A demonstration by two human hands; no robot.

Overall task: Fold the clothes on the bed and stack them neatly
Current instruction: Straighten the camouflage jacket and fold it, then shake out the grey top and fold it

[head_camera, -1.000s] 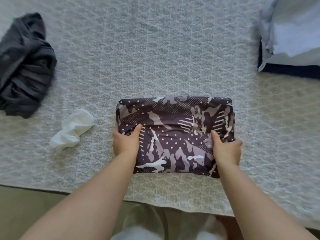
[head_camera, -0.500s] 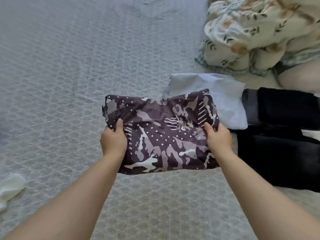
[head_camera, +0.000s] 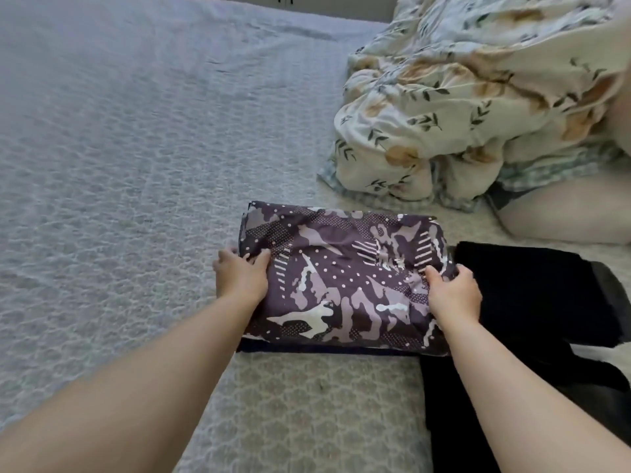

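Our left hand (head_camera: 240, 276) pinches the left edge of the folded camouflage garment (head_camera: 345, 278), thumb on top. The garment sits on a dark folded piece (head_camera: 327, 349) on the bed (head_camera: 136, 165). Our right hand (head_camera: 452, 290) grips its right edge, just beside black clothes (head_camera: 532, 295); a floral duvet (head_camera: 461, 97) lies bunched behind.

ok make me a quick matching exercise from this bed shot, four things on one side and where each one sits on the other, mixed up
Things:
1. folded camouflage garment
2. floral duvet
3. black clothes
4. left hand

Places:
A. bunched up at the far right of the bed
B. gripping the near left edge of the patterned fabric
C. in the middle, held at both sides
D. right of the patterned garment, beside the right hand

Pairs: 1-C, 2-A, 3-D, 4-B
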